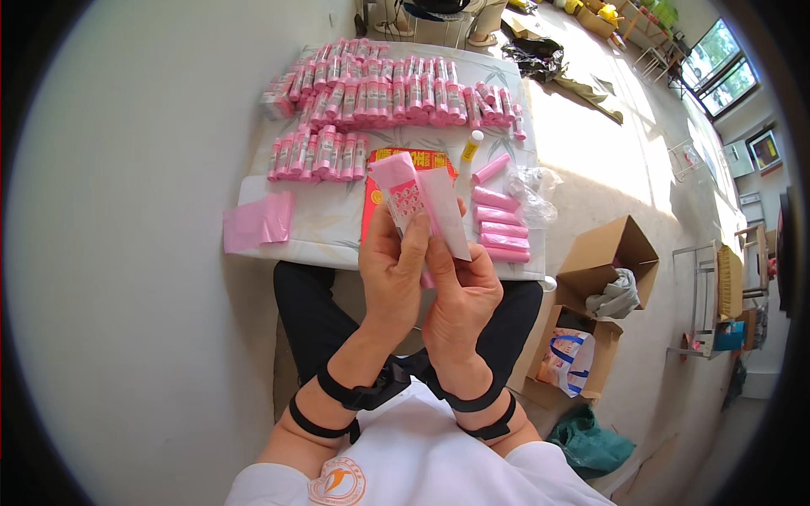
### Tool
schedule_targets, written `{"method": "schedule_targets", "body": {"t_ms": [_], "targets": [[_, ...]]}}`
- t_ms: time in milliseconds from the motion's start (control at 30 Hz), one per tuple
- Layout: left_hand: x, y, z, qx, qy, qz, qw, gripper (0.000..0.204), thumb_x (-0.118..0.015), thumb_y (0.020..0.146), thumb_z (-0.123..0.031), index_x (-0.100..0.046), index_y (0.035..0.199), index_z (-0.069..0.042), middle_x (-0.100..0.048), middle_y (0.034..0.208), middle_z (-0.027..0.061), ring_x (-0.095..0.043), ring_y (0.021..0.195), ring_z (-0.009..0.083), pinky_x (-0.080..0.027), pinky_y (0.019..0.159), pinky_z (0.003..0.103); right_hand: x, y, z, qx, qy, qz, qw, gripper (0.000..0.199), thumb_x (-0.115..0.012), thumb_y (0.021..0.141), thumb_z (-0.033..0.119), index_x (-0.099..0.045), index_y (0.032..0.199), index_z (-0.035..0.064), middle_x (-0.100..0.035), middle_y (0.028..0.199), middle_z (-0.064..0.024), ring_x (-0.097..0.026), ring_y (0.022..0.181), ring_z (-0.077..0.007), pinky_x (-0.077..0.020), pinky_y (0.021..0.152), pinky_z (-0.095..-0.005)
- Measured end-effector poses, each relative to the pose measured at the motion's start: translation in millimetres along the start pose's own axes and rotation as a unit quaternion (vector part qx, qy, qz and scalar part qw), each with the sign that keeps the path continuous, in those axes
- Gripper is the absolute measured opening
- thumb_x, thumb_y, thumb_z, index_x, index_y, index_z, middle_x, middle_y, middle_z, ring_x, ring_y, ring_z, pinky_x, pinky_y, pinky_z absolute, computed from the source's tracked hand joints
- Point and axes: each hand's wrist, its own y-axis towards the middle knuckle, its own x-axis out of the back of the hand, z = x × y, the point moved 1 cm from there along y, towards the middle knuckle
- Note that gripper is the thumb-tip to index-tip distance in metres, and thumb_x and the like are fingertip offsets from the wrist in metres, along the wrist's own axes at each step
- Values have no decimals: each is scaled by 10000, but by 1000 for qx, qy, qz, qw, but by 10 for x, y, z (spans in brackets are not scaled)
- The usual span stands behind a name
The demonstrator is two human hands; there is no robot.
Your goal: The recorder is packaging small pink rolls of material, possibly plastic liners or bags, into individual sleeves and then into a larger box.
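Above the near edge of the table, both my hands are closed around a pink roll (pixel 394 171) that looks like thin plastic bags. A paper label (pixel 444 207) is partly around it, patterned on the left and plain white on the right. My left hand (pixel 391 266) grips the roll and the label's patterned side, thumb on top. My right hand (pixel 461 291) pinches the white side low down. Beneath them lies a red and yellow printed sheet (pixel 372 202). Just beyond stands a glue bottle (pixel 472 146) with a white cap and yellow label.
Labelled pink rolls (pixel 380 97) are stacked in rows at the back, with a smaller group (pixel 317 155) nearer. Several bare pink rolls (pixel 504 229) lie at right beside a clear plastic bag (pixel 533 192). A pink plastic sheet (pixel 258 223) hangs over the left edge. Cardboard boxes (pixel 582 266) stand right.
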Motion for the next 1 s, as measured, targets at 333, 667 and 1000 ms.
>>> {"method": "schedule_targets", "body": {"t_ms": [333,667,1000], "targets": [[-21,-82,-34,7,13,-23,1000,336,-439,991,-226,-514,1199,28,-660,1041,157,-645,993,254,-515,865,351,-95,-38,81,-19,39,4,999,138,-675,854,43,-632,984,23,-660,933,-31,-592,851,-78,-451,774,-216],[32,-81,-286,43,7,12,999,283,-460,970,-187,-520,1150,23,-659,845,136,-678,747,221,-568,713,318,187,269,254,91,-59,165,980,595,-265,1011,448,-433,1303,-42,-484,1302,-189,-509,1132,-225,-364,988,-365],[-42,-95,-328,-57,44,-7,997,549,-469,942,-95,-260,1447,-36,-594,1146,69,-618,692,87,-537,579,244,-30,282,326,-227,111,229,940,407,-453,988,354,-606,1064,-15,-415,548,44,-361,364,-43,-303,336,-188]]}}
